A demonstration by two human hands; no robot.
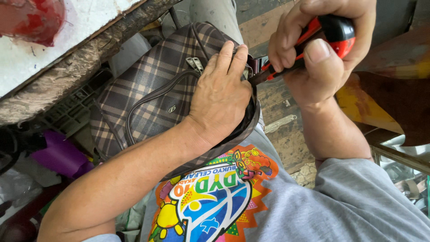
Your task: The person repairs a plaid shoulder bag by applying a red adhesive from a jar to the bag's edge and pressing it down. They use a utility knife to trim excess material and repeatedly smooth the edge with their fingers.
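Plaid bag [148,98] pinned under left hand [219,96]; right hand [313,54] grip clamped on red-black pliers [331,29].

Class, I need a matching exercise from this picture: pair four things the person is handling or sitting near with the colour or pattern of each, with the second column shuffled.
Things:
1. bag under the left hand
2. tool handle in the right hand
3. plastic object at lower left
4. sleeve

Colours:
A. grey
B. brown plaid
C. purple
D. red and black

Pairs: 1-B, 2-D, 3-C, 4-A
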